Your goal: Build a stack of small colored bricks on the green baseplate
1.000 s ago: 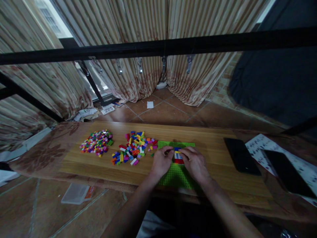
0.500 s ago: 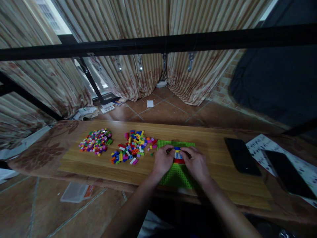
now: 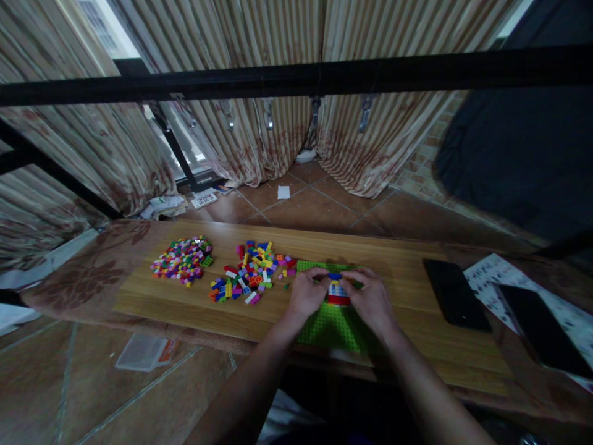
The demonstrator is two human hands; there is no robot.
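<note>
A green studded baseplate (image 3: 331,327) lies on the wooden board, with a small brick build (image 3: 338,299) on its upper half, red at the near side, pale blue and white above, then yellow. At its far end is a blue brick (image 3: 334,276). My left hand (image 3: 308,293) is closed at the build's left side, fingertips by the blue brick. From the right, my right hand (image 3: 369,296) closes its fingers at the same brick. Both hands hide parts of the build's sides.
Left of the baseplate lie a pile of mixed bricks (image 3: 252,272) and, farther left, a pile of small colourful pieces (image 3: 183,259). A black phone (image 3: 454,293) rests at the right, beside a printed sheet (image 3: 486,272) and another dark device (image 3: 542,324). A black bar (image 3: 296,80) crosses above.
The view has shifted slightly. Both hands stay at the build, with the fingertips a little changed in position and the blue brick between them still in sight.
</note>
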